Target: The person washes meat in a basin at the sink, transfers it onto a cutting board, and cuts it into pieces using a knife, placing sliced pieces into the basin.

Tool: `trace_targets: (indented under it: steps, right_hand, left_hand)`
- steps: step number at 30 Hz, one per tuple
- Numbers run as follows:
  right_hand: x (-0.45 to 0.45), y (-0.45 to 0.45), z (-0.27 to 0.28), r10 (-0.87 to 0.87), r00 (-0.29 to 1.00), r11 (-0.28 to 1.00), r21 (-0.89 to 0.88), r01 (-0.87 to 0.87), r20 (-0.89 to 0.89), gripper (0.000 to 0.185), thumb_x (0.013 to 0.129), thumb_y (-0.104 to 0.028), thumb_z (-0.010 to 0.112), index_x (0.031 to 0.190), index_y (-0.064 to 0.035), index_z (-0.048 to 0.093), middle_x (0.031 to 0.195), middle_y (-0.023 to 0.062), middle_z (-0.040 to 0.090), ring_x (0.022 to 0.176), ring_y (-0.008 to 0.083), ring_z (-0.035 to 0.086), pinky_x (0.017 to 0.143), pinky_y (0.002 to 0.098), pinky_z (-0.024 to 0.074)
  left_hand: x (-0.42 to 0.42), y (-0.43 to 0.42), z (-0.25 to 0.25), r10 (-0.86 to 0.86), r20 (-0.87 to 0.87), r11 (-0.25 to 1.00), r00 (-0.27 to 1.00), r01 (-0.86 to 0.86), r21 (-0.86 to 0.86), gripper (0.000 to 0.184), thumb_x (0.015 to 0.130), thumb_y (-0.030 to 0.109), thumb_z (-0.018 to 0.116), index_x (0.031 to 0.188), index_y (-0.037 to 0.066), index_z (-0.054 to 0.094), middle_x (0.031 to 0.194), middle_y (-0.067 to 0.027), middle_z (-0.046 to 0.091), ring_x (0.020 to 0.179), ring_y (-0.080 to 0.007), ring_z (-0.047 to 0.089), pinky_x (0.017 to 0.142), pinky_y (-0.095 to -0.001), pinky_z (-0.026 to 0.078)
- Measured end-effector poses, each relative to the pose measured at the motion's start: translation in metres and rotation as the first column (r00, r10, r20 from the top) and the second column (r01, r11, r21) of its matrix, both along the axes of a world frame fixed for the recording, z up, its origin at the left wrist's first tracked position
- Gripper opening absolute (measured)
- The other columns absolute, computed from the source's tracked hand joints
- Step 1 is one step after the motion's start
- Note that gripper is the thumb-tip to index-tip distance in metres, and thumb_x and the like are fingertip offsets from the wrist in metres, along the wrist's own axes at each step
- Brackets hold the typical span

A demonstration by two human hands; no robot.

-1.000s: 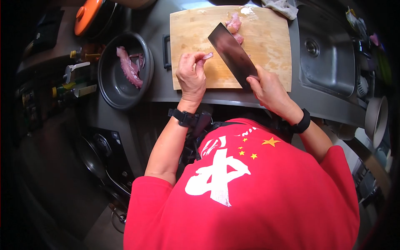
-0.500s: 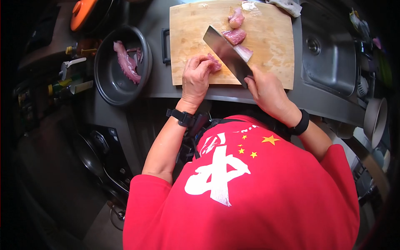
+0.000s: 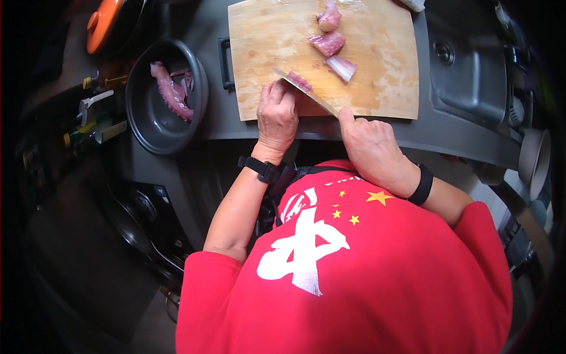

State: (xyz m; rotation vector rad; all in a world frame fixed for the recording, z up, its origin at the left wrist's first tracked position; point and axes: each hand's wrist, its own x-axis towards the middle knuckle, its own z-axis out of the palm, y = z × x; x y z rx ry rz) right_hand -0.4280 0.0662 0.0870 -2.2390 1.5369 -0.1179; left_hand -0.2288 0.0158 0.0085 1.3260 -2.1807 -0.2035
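Note:
My right hand grips the handle of a cleaver, its blade on edge over the near part of the wooden cutting board. Beside the blade's far side lies a small piece of meat. My left hand is curled against the blade's near side, fingers closed; whatever they hold is hidden. Farther up the board are a pale-edged piece, a red chunk and a rounded piece.
To the left stands a dark bowl holding a long strip of meat and smaller scraps. A sink is at the right, a cloth at the board's far right corner, and an orange lid at upper left.
The cleaver has turned from showing its broad face to standing on edge, close to my left hand. My left hand's meat piece is now partly behind the blade. The view has shifted slightly.

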Motion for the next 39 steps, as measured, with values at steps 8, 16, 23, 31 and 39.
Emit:
trace_targets:
  steps: [8, 16, 23, 31, 39]
  right_hand:
    - [0.002, -0.004, 0.003, 0.001, 1.000, 0.999, 0.033, -0.001, 0.021, 0.007, 0.087, -0.002, 0.055, 0.086, 0.0001, 0.049, 0.060, 0.0175, 0.063, 0.058, 0.0326, 0.069, 0.051, 0.0396, 0.0547]
    - [0.026, -0.042, -0.016, 0.077, 0.984, 0.983, -0.175, -0.048, 0.163, 0.006, 0.085, -0.003, 0.056, 0.085, 0.0003, 0.051, 0.065, 0.0199, 0.064, 0.064, 0.0334, 0.070, 0.054, 0.0416, 0.0550]
    - [-0.006, -0.051, -0.017, -0.119, 0.974, 0.991, 0.082, 0.105, 0.193, 0.013, 0.088, -0.004, 0.056, 0.094, 0.0064, 0.053, 0.074, 0.0288, 0.065, 0.074, 0.0475, 0.066, 0.064, 0.0544, 0.0519]
    - [-0.009, -0.027, -0.003, -0.006, 0.990, 0.997, 0.072, -0.005, 0.144, 0.009, 0.087, -0.002, 0.053, 0.094, 0.0014, 0.049, 0.068, 0.0252, 0.063, 0.066, 0.0444, 0.065, 0.060, 0.0543, 0.0505]
    - [-0.002, -0.019, 0.001, 0.036, 0.997, 0.998, 0.044, -0.039, 0.066, 0.006, 0.089, -0.003, 0.052, 0.092, 0.0013, 0.049, 0.067, 0.0231, 0.064, 0.065, 0.0404, 0.068, 0.057, 0.0486, 0.0532]
  left_hand:
    - [0.000, 0.000, 0.005, -0.015, -0.022, 0.999, 1.000, 0.016, 0.048, 0.031, 0.077, -0.004, 0.059, 0.104, 0.006, 0.072, 0.108, -0.0128, 0.066, 0.099, -0.0365, 0.061, 0.086, -0.0430, 0.053]
    - [0.005, -0.002, -0.003, 0.003, 0.003, 1.000, 1.000, -0.003, 0.029, 0.022, 0.079, -0.002, 0.059, 0.099, 0.001, 0.069, 0.103, -0.0143, 0.065, 0.093, -0.0350, 0.062, 0.081, -0.0423, 0.054]
    - [0.003, -0.003, 0.000, -0.010, -0.092, 0.999, 0.996, 0.013, 0.029, 0.020, 0.078, 0.003, 0.073, 0.098, 0.003, 0.071, 0.102, -0.0089, 0.069, 0.094, -0.0301, 0.065, 0.083, -0.0388, 0.053]
    - [0.005, -0.001, -0.006, 0.043, -0.043, 0.998, 0.998, -0.045, -0.047, 0.017, 0.079, 0.002, 0.071, 0.096, 0.003, 0.072, 0.100, -0.0097, 0.068, 0.090, -0.0301, 0.064, 0.080, -0.0387, 0.053]
    - [0.002, 0.001, -0.003, 0.066, -0.017, 0.996, 0.998, -0.067, -0.052, 0.018, 0.079, 0.001, 0.061, 0.095, 0.004, 0.070, 0.104, -0.0110, 0.066, 0.091, -0.0305, 0.063, 0.079, -0.0392, 0.055]
